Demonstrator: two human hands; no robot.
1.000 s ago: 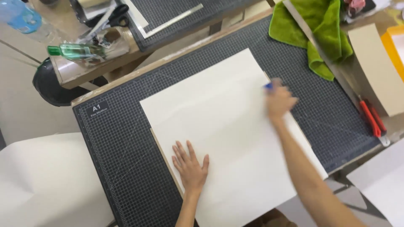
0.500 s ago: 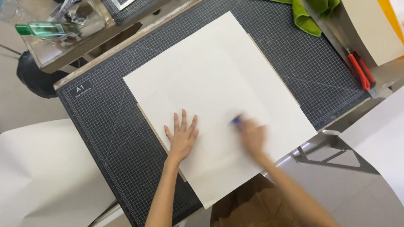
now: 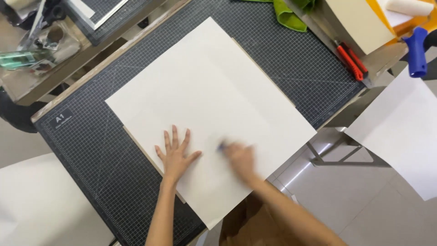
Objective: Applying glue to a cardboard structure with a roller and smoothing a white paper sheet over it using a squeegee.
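A large cream paper sheet (image 3: 214, 100) lies over a brown board on a dark gridded cutting mat (image 3: 86, 150). My left hand (image 3: 175, 155) presses flat on the sheet's near part, fingers spread. Just to its right, my right hand (image 3: 240, 159) is blurred with motion and closed around a small blue tool (image 3: 221, 146) whose tip touches the paper. The tool's shape is too blurred to make out.
A red-handled knife (image 3: 349, 59) and a green cloth (image 3: 287, 16) lie at the mat's far right. A blue-handled roller (image 3: 415, 50) sits at the right. White sheets lie at right (image 3: 405, 132) and lower left (image 3: 41, 205). A cluttered table stands at upper left.
My right hand has swept the blue tool across the sheet from its far right edge toward me, ending beside my left hand. The left hand stayed pressed on the paper.
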